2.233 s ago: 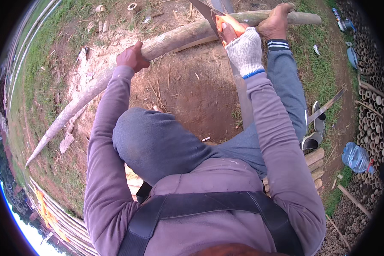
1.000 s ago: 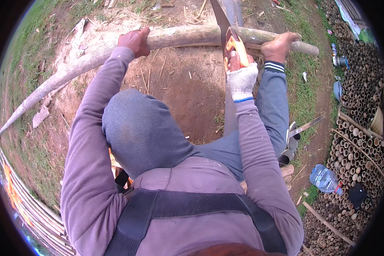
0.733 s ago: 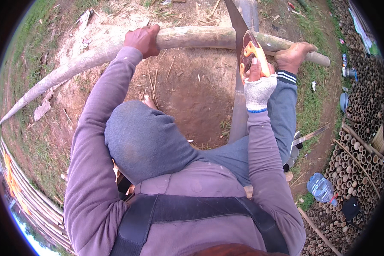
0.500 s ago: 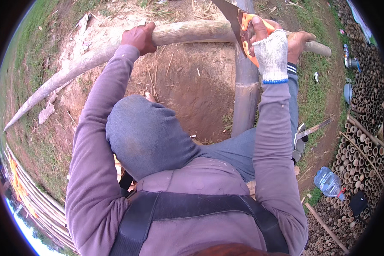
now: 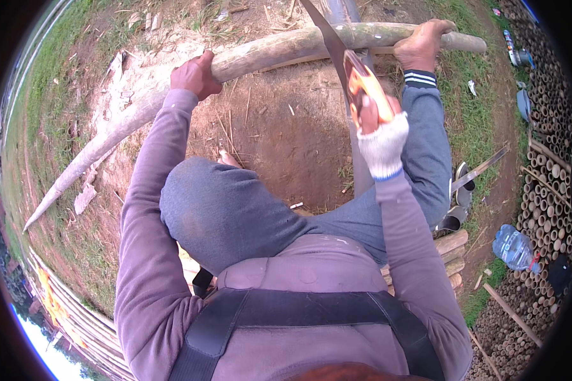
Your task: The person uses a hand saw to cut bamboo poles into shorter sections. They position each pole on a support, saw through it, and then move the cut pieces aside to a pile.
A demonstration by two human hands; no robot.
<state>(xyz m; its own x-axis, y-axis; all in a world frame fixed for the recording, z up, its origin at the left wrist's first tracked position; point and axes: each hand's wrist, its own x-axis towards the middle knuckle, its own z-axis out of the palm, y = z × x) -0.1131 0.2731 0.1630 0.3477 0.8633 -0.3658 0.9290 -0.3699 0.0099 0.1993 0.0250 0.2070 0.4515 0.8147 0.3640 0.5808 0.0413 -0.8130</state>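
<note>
My left hand (image 5: 197, 75), bare, is wrapped round a long, curved bamboo pole (image 5: 273, 49) that crosses the far side of the view. In my gloved right hand (image 5: 382, 136) is the orange handle of a handsaw (image 5: 368, 89), a little blurred. Its dark blade (image 5: 327, 32) points away from me and crosses the pole. Whether the teeth touch the pole I cannot make out. To the right of the blade, my bare foot (image 5: 419, 47) presses on the pole. A second, thicker bamboo (image 5: 361, 159) runs beneath it, pointing away from me.
Sawdust (image 5: 152, 70) and chips lie on the dirt around the pole. Cut bamboo pieces (image 5: 546, 216) are stacked at the right, with a plastic water bottle (image 5: 515, 247) beside them. A long blade (image 5: 483, 166) lies near a shoe (image 5: 464, 176). Long poles (image 5: 82, 317) lie at the lower left.
My right hand has drawn the saw back toward me, and my foot on the pole shows more fully. My left hand keeps its hold on the pole. The whole view has shifted slightly.
</note>
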